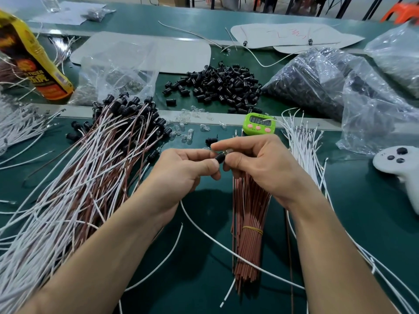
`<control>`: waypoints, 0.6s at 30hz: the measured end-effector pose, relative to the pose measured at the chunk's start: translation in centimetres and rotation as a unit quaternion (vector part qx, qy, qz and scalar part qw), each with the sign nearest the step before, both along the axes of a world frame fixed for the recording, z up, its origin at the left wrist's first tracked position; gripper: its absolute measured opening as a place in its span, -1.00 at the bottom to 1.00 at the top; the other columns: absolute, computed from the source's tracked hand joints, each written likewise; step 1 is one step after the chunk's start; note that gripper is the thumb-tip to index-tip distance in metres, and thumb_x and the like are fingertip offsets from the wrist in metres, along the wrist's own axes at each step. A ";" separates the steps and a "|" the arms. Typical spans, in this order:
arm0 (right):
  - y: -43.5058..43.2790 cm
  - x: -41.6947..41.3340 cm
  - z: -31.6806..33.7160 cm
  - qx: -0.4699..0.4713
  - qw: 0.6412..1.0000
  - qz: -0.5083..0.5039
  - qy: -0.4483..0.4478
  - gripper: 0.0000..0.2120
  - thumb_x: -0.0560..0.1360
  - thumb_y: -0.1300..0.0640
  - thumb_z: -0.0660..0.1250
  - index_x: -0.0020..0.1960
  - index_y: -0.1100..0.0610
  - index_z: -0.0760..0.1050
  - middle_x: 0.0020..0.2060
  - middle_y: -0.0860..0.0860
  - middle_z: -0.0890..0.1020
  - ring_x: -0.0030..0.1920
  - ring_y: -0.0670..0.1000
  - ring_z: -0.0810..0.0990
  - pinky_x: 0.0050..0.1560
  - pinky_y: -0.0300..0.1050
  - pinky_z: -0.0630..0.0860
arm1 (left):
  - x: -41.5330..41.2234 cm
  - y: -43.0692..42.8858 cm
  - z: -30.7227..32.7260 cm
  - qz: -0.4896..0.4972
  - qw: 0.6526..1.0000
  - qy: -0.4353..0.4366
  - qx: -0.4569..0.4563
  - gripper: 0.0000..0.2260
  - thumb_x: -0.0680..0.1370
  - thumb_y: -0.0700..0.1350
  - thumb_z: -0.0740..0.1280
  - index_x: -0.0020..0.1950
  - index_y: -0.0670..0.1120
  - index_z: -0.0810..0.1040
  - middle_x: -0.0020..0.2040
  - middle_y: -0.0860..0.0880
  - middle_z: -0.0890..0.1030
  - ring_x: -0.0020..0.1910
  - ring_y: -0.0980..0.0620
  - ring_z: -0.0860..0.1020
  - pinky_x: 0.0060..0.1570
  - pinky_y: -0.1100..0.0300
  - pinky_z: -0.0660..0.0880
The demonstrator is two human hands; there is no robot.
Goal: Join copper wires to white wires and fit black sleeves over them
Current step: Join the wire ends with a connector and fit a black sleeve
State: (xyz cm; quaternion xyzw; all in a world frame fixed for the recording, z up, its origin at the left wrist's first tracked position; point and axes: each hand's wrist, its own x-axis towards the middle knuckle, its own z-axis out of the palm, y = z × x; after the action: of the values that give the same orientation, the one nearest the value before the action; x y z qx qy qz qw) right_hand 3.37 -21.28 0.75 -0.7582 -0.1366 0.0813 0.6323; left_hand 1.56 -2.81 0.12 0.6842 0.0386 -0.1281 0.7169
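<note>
I log what my feed shows, largest first.

1. Green work mat (pixel 204 288) — it covers the bench.
2. Heap of finished leads (pixel 74 182), white and copper-coloured, with their black-capped ends pointing away. It lies left of the hands.
3. Clear bags of black parts (pixel 317 82), far right.
4. Pile of loose black sleeves (pixel 217 87), beyond the hands.
5. Bundle of copper wires (pixel 249 223), bound by a yellow band, lying under the right wrist.
6. Loose white wires (pixel 301 141), just right of that bundle.
7. Left hand (pixel 181 171) — thumb and forefinger pinch one black sleeve (pixel 219 157), held above the mat at centre.
8. Right hand (pixel 256 162), fingertips closed on a small clear piece (pixel 227 151) at that sleeve's far end. I cannot tell what the piece is.
9. Green timer (pixel 258 123), just beyond the right hand.
</note>
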 end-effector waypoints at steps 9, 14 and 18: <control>-0.4 -0.5 0.3 0.181 0.976 -0.006 0.124 -0.87 0.50 0.19 0.42 -0.07 0.13 0.76 -0.25 0.15 0.73 -0.30 0.00 0.71 -0.27 -0.21 0.62 | 0.1 0.2 0.5 0.034 0.999 -0.034 -0.023 -0.79 0.47 -0.30 0.45 -0.17 0.00 0.78 -0.43 -0.07 0.58 -0.53 0.12 0.17 -0.53 0.36 0.10; 0.3 -0.4 0.1 0.240 0.951 0.002 0.195 -0.85 0.42 0.15 0.42 -0.12 0.14 0.76 -0.29 0.08 0.70 -0.36 -0.06 0.65 -0.30 -0.24 0.59 | 0.0 0.3 0.3 0.023 0.998 -0.038 -0.036 -0.74 0.47 -0.34 0.44 -0.23 0.02 0.78 -0.51 0.09 0.49 -0.54 0.22 0.34 -0.52 0.46 0.27; 0.2 -0.3 0.2 0.268 0.931 0.019 0.247 -0.82 0.43 0.21 0.42 -0.03 0.18 0.75 -0.25 0.10 0.67 -0.32 -0.06 0.58 -0.19 -0.23 0.59 | -0.1 0.5 0.3 0.008 0.999 -0.044 -0.016 -0.75 0.47 -0.31 0.46 -0.20 0.04 0.78 -0.50 0.11 0.49 -0.52 0.23 0.30 -0.50 0.46 0.25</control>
State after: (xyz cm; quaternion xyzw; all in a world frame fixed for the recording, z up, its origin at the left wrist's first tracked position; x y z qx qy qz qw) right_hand 3.06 -21.12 0.91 -0.5143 -0.0070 0.2380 0.8239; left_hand 1.50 -2.33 0.38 0.6772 0.0102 -0.0929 0.7298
